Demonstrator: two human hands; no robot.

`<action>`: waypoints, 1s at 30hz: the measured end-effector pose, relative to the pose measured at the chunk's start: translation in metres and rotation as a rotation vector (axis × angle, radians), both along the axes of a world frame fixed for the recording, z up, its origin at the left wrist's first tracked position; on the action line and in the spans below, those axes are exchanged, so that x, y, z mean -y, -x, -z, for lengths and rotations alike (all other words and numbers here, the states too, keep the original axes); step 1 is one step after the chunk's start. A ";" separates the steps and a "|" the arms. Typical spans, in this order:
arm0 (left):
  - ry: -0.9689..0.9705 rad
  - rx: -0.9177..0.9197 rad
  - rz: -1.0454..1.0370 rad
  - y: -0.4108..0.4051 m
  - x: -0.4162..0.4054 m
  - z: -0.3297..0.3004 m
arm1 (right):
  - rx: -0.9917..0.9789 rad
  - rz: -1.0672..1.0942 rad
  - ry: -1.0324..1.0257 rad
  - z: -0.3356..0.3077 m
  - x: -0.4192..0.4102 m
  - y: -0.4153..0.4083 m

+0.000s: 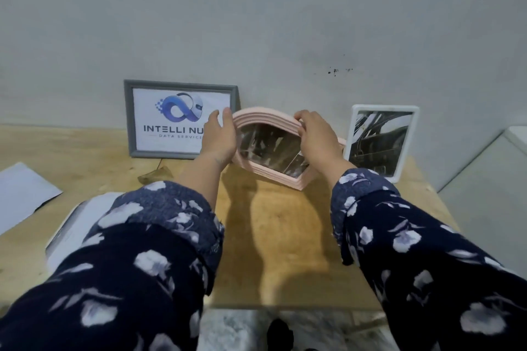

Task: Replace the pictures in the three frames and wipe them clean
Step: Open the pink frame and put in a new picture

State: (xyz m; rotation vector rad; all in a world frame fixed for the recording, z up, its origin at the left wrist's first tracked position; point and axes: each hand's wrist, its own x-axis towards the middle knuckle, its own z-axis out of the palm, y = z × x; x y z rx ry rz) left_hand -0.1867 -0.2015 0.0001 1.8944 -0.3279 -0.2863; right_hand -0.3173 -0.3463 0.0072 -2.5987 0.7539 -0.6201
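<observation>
Three frames stand at the back of the wooden table (273,236), against the wall. On the left is a grey frame (129,120) with a logo print. In the middle is a pink arched frame (265,118) holding a dark picture; it is tilted. My left hand (219,137) grips its left edge and my right hand (316,134) grips its top right edge. On the right stands a white frame (383,141) with a black-and-white picture, upright and untouched.
Loose white paper sheets (22,194) lie on the table's left side, one partly under my left sleeve. A small beige cloth or scrap (155,174) lies in front of the grey frame. A white surface (484,179) adjoins the table's right edge.
</observation>
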 end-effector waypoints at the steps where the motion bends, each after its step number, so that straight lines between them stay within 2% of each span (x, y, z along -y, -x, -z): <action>1: -0.049 -0.005 0.026 0.005 -0.005 -0.001 | -0.023 -0.014 0.071 0.002 -0.010 0.004; 4: -0.171 -0.066 0.114 0.026 -0.029 0.006 | -0.086 -0.069 0.222 0.012 -0.050 0.022; 8: -0.288 -0.082 0.083 0.050 -0.064 0.023 | -0.113 -0.099 0.334 0.035 -0.093 0.047; 16: -0.425 -0.093 0.142 0.084 -0.091 0.050 | -0.197 -0.188 0.393 0.089 -0.125 0.095; 23: -0.504 -0.158 0.209 0.089 -0.101 0.082 | -0.340 -0.234 0.339 0.124 -0.140 0.108; 27: -0.605 -0.159 0.265 0.089 -0.106 0.096 | -0.449 -0.273 0.188 0.128 -0.137 0.110; 30: -0.690 -0.117 0.257 0.087 -0.109 0.101 | -0.468 -0.156 0.042 0.125 -0.124 0.114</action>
